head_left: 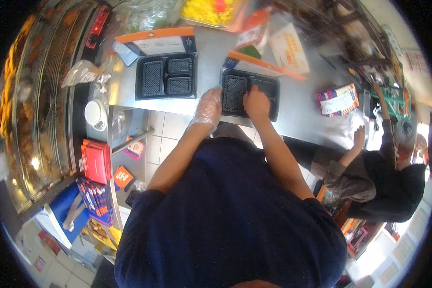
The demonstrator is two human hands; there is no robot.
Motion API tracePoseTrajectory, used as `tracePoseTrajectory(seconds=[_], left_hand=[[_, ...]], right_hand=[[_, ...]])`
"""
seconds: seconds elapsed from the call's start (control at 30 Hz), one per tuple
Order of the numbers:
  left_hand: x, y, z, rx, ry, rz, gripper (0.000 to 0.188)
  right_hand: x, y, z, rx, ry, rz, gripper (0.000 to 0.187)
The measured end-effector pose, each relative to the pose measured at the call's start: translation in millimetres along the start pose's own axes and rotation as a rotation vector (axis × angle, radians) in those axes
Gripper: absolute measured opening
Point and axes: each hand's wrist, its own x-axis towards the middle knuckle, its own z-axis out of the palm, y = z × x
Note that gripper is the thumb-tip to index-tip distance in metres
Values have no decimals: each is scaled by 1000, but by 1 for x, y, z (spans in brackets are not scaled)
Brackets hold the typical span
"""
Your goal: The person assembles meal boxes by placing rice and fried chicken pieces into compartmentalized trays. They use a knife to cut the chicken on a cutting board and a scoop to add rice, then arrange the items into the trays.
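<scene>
My left hand [208,106], in a clear plastic glove, rests on the near left edge of a black three-compartment tray [269,91] on the steel counter [302,117]. On the same tray's near middle lies my right hand [256,103], bare, with its fingers curled on the rim. An orange-and-white lid or sleeve [259,65] lies behind this tray. To the left sits a second black compartment tray [166,76], empty, inside an open box with an orange-edged lid [158,42].
A glass case of fried food [29,96] runs along the left. A pan of yellow food [209,10] and printed cartons [288,48] stand at the back. At right another person [379,177] reaches onto the counter. Red boxes [96,161] are stacked lower left.
</scene>
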Motion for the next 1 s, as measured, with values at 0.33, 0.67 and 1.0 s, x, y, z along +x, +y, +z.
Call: tracePoseTrajectory(seconds=[0.33, 0.67, 1.0], left_hand=[[-57, 14, 0, -438, -100, -533, 56], [-30, 49, -5, -112, -214, -606, 67], [-35, 25, 32, -182, 64, -594, 29]], right_hand=[[-1, 18, -1, 148, -22, -182, 29], [-12, 5, -5, 131, 100, -244, 29], [2, 27, 23, 122, 252, -332, 40]])
